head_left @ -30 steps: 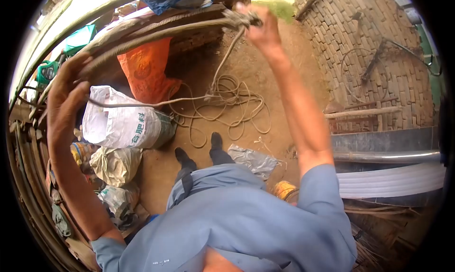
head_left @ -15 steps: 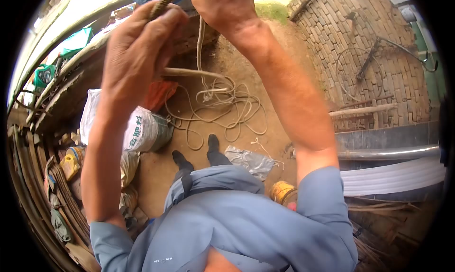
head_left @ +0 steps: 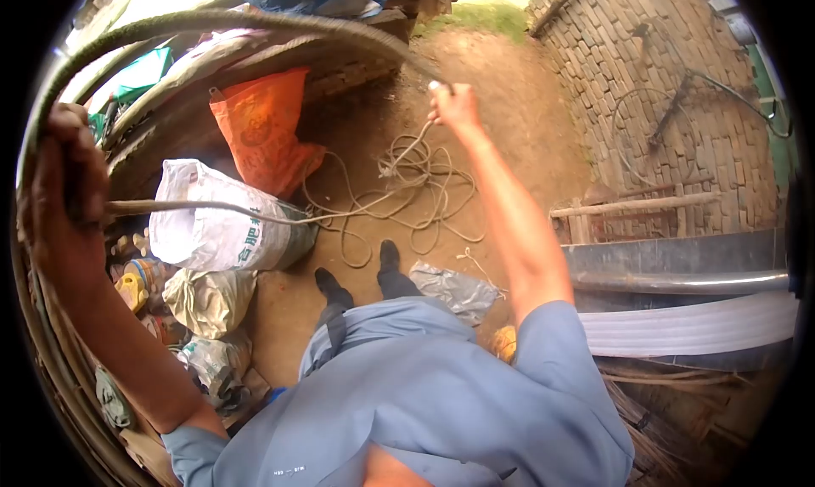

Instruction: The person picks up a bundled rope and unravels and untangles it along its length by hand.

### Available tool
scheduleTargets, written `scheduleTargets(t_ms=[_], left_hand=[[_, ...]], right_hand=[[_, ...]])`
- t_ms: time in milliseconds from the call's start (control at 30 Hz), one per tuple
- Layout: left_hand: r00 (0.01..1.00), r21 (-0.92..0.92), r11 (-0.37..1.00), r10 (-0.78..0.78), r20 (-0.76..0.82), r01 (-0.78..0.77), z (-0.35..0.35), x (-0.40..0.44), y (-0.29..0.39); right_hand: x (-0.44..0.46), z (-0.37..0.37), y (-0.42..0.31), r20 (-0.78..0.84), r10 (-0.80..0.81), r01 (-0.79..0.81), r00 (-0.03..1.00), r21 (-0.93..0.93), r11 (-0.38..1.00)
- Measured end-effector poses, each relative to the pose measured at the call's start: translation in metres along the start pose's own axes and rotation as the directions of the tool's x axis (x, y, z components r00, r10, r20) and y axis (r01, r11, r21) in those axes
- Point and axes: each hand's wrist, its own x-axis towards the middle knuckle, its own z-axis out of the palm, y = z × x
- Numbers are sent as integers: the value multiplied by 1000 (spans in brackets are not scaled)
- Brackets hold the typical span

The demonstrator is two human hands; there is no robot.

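Note:
A thick rope (head_left: 255, 20) arches across the top of the view between my hands. My left hand (head_left: 68, 177), raised at the far left edge, is closed round it, and a thinner stretch of rope runs from that hand to the right over the white sack (head_left: 212, 224). At the upper middle my right hand (head_left: 454, 109) is closed on the other end of the arch, and a strand drops from it towards the ground. Loose rope coils (head_left: 433, 190) lie on the dirt beyond my feet.
An orange bag (head_left: 263, 126) stands behind the white sack. Smaller bags (head_left: 212, 300) lie at the left beside stacked poles. A grey plastic sheet (head_left: 454, 292) is near my feet. Stacked bricks (head_left: 662, 71), a metal pipe (head_left: 679, 281) and white corrugated sheeting (head_left: 688, 326) are at the right.
My hands came together near the top, then moved widely apart, the left to the far left edge. The rope now bows in a wide arch between them. The knot seen at my right hand earlier no longer shows.

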Motion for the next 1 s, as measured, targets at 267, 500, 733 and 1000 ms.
scheduleTargets(t_ms=[267,500,733,1000], left_hand=[[962,84,960,-270,31,267,44,-13,-80],[909,46,928,-371,192,369,134,8,-51],[903,-95,907,-392,175,411,133,6,-47],[802,-64,805,-594,-60,590,57,-100,-78]], right_hand=[[-24,-56,-185,-210,-421,438,883,43,898],[-55,-13,-242,-160,-820,796,549,-199,572],[-76,49,-180,161,-819,835,551,-100,541],[-30,68,25,382,-418,466,824,-39,884]])
